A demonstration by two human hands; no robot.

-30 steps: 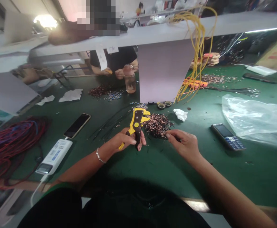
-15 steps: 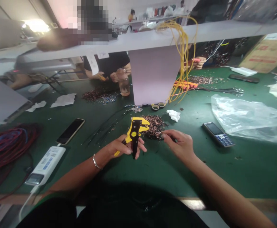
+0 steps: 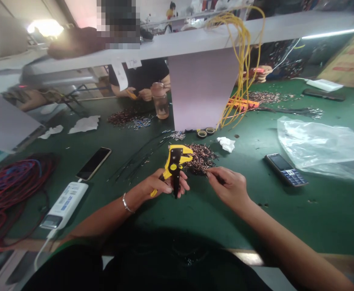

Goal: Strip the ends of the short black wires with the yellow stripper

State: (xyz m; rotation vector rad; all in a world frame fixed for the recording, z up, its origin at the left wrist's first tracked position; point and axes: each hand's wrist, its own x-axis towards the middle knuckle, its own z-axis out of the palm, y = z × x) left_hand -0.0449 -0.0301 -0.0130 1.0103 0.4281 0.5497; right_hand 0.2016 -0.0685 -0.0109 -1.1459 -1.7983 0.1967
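Observation:
My left hand (image 3: 164,182) is wrapped round a yellow and black wire stripper (image 3: 174,166), its jaws pointing right over the edge of a pile of short wire pieces (image 3: 200,154). The pieces look dark with coppery ends. At the near right edge of that pile, my right hand (image 3: 229,184) pinches thumb and forefinger together on what looks like a short wire, mostly covered by the fingertips. A gap separates my right fingertips from the stripper's jaws. Long black wires (image 3: 137,159) lie on the green table (image 3: 225,226) left of the stripper.
A smartphone (image 3: 94,163), a white power bank (image 3: 64,205) and coiled red wires (image 3: 9,194) lie at left. A keypad phone (image 3: 286,169) and a plastic bag (image 3: 325,149) are at right. Tape rolls (image 3: 206,132), crumpled tissue (image 3: 226,144) and a bottle (image 3: 160,101) stand beyond; co-workers' hands (image 3: 145,95) are across.
The whole view has shifted slightly, so the table things sit a little higher and further right. Both hands keep nearly the same pose, with the wire stripper still in my left hand.

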